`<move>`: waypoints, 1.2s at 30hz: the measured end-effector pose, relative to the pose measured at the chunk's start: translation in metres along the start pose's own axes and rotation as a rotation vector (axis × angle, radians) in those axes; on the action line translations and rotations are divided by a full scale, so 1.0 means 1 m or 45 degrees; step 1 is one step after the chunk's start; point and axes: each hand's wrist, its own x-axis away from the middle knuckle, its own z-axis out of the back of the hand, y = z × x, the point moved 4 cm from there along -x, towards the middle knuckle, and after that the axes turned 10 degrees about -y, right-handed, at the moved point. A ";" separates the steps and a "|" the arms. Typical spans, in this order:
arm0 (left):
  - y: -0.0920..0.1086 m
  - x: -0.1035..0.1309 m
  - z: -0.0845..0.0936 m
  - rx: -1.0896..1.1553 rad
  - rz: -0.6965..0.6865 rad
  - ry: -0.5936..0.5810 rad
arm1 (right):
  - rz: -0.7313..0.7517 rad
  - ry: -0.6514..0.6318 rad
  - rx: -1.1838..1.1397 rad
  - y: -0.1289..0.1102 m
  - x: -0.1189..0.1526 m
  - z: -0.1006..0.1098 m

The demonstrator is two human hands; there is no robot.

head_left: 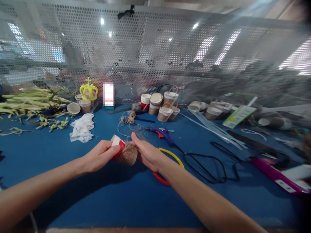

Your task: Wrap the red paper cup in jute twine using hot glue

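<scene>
A paper cup (pixel 117 142), red and white, is held tilted above the table, its lower part wound with brown twine (pixel 130 155). My left hand (pixel 100 155) grips the cup's bare end, thumb on the red band. At the wound end, my right hand (pixel 149 153) is closed around the running twine, with its thumb raised and its fingers partly hidden against the cup. Loose twine (pixel 128 117) lies in a tangle just beyond the hands. A blue hot glue gun (pixel 165 136) rests to the right, near a yellow and red ring-shaped handle (pixel 176 156).
Several twine-wrapped cups (pixel 165 114) stand by the perforated metal screen (pixel 145 48). Left are a crumpled white cloth (pixel 82 127), a yellow crown-shaped piece (pixel 88 91) and pale dried husks (pixel 31 100). Clear glue sticks (pixel 213 126), black cable (pixel 206 155) and a purple object (pixel 274 174) lie right.
</scene>
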 end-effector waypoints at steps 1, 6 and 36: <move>0.001 0.001 -0.001 0.011 -0.008 -0.004 | 0.039 0.001 -0.160 -0.001 0.001 -0.002; -0.004 0.006 -0.005 0.082 0.059 0.017 | 0.195 0.029 -0.719 -0.001 0.006 -0.006; -0.013 0.012 -0.014 0.315 0.075 -0.123 | 0.361 0.374 0.115 -0.003 0.017 -0.004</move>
